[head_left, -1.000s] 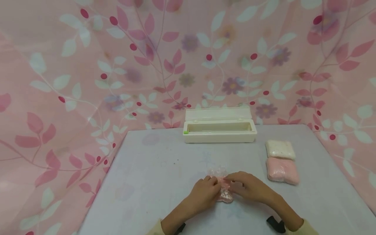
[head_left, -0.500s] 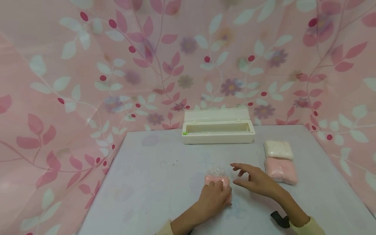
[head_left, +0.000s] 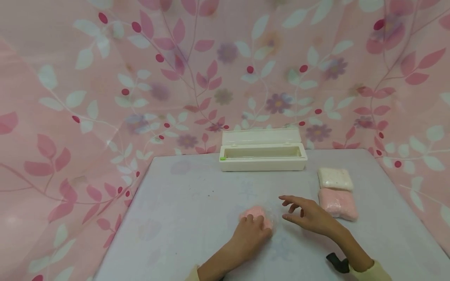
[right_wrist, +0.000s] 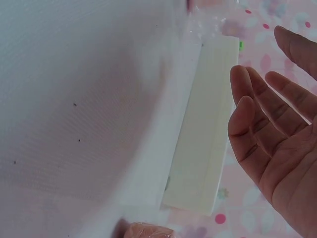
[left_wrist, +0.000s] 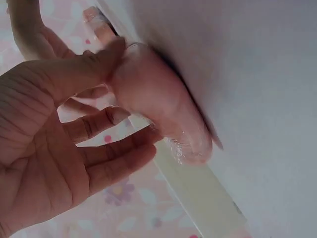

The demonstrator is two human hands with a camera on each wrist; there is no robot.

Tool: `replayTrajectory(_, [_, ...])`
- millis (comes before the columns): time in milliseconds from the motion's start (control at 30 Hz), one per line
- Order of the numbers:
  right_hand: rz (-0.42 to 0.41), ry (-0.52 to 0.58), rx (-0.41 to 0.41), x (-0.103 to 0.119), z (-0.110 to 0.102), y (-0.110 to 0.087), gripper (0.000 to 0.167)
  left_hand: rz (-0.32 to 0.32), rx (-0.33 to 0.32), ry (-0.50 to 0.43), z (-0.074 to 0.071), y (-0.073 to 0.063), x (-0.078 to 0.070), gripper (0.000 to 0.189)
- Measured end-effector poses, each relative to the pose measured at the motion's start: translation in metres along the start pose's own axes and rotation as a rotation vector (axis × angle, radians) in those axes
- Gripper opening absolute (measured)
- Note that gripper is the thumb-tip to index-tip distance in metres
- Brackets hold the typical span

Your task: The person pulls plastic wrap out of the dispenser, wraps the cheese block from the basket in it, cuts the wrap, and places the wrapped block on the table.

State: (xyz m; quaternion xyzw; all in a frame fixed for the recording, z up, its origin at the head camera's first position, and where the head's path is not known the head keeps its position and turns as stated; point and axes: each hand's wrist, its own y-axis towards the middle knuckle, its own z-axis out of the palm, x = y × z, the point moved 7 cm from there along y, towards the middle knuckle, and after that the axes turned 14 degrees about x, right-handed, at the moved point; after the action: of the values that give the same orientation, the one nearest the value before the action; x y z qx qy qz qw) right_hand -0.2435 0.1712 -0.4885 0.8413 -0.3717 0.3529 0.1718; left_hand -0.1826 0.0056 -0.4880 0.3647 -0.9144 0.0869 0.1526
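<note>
A soft pink packet in clear plastic film (head_left: 256, 212) lies on the table in front of the person. The left hand (head_left: 250, 236) grips it from the near side. In the left wrist view the thumb and fingers of that hand curl around the packet (left_wrist: 153, 89); part of it is hidden behind them. To the right, apart from the packet, the right hand (head_left: 309, 216) hovers with loosely bent fingers and nothing between them. The right wrist view also shows this hand (right_wrist: 277, 134) holding nothing.
A long white box (head_left: 263, 164) with its lid raised stands at the back, a green tab at its left end. On the right lie a white packet (head_left: 335, 179) and another pink packet (head_left: 338, 205), touching. Floral cloth (head_left: 211, 78) hangs behind the table.
The right hand has let go of the pink packet and moved right. Under the left hand the packet has turned, so its loose film now points right instead of away.
</note>
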Motion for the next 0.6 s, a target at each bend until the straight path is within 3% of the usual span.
replayTrajectory(133, [-0.005,0.005,0.007,0.001,0.001,0.000,0.053,-0.026,0.041,-0.104,0.001,-0.006,0.018,0.018])
replayTrajectory(200, [-0.008,0.014,0.014,0.000,0.002,0.000,0.052,-0.077,0.054,-0.162,0.002,-0.010,0.027,0.023])
replayTrajectory(300, [-0.012,0.023,0.021,-0.001,0.004,0.000,0.050,-0.174,0.013,-0.193,0.000,-0.014,0.034,0.036])
replayTrajectory(367, [-0.014,0.021,0.025,-0.001,0.005,0.001,0.048,-0.217,-0.017,-0.161,-0.001,-0.013,0.032,0.048])
replayTrajectory(467, [-0.019,0.016,0.038,0.000,0.007,0.002,0.048,-0.249,-0.007,-0.093,0.001,-0.008,0.025,0.064])
replayTrajectory(600, [-0.030,0.011,0.053,0.001,0.009,0.004,0.047,-0.247,0.023,0.020,0.004,-0.001,0.017,0.063])
